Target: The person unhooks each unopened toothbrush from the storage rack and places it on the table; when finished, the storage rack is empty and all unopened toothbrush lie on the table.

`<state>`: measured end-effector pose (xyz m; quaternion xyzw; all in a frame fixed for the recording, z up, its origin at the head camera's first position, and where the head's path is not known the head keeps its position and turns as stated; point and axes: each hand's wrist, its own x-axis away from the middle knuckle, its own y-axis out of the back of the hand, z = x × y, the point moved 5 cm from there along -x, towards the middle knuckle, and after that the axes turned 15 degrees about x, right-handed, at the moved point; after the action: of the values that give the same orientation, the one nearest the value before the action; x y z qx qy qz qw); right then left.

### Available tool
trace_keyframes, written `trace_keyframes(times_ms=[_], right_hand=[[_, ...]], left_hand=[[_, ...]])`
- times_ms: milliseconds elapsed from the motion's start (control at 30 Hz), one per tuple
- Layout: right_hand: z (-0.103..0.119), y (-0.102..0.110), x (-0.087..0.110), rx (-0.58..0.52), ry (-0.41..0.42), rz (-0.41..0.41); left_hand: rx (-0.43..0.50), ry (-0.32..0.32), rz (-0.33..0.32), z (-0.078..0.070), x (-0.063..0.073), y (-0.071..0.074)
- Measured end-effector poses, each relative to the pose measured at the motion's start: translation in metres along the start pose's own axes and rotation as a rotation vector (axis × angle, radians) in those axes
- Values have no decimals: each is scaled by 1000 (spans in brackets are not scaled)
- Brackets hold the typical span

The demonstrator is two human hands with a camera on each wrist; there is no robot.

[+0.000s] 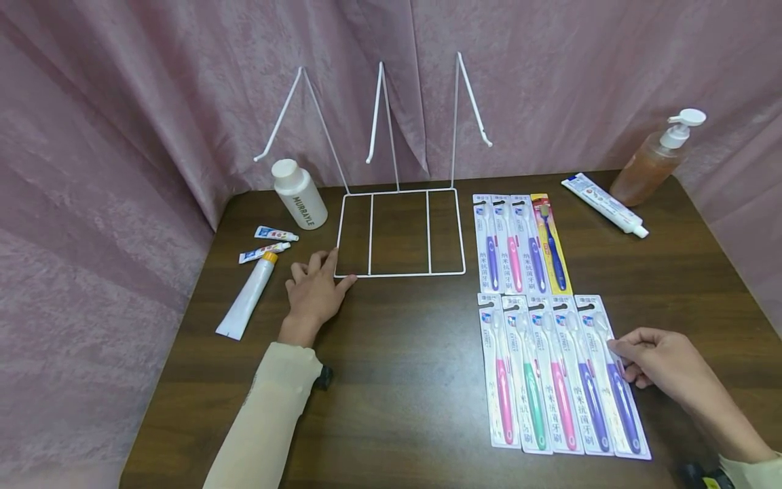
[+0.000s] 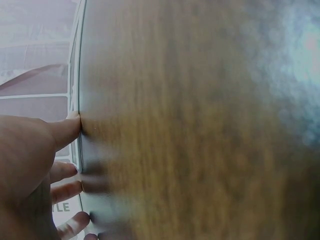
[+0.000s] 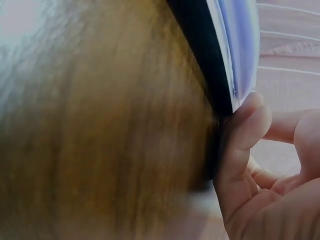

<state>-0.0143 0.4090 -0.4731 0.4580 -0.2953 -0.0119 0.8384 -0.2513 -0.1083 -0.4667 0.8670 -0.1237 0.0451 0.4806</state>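
In the head view my left hand (image 1: 314,288) lies on the table at the front left corner of a white wire rack (image 1: 403,275), fingers spread, thumb and index finger touching the frame. My right hand (image 1: 662,360) pinches the right edge of a packaged toothbrush (image 1: 623,407) with a purple handle, the rightmost of the front row. The right wrist view shows the thumb and a finger at that pack's edge (image 3: 240,55). Left of it lie more packs, among them a green toothbrush (image 1: 534,407) and a pink toothbrush (image 1: 562,407). Behind is a second row with a yellow-backed toothbrush pack (image 1: 552,244).
A white bottle (image 1: 301,197) stands left of the rack, near two small toothpaste tubes (image 1: 275,233) and a larger white tube (image 1: 247,299) with an orange cap. At the back right are a toothpaste tube (image 1: 605,204) and an amber pump bottle (image 1: 650,166). Three rack hooks rise before a pink curtain (image 1: 519,81).
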Motion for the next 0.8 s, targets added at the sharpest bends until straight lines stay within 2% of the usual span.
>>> trace_keyframes(times_ms=[333, 567, 800], right_hand=[[1, 2, 2, 86, 19, -47], [1, 2, 1, 108, 19, -45], [1, 3, 4, 148, 25, -21]], left_hand=[[-9, 8, 0, 0, 1, 1], [-3, 10, -4, -2, 1, 1], [4, -1, -1, 3, -2, -3]])
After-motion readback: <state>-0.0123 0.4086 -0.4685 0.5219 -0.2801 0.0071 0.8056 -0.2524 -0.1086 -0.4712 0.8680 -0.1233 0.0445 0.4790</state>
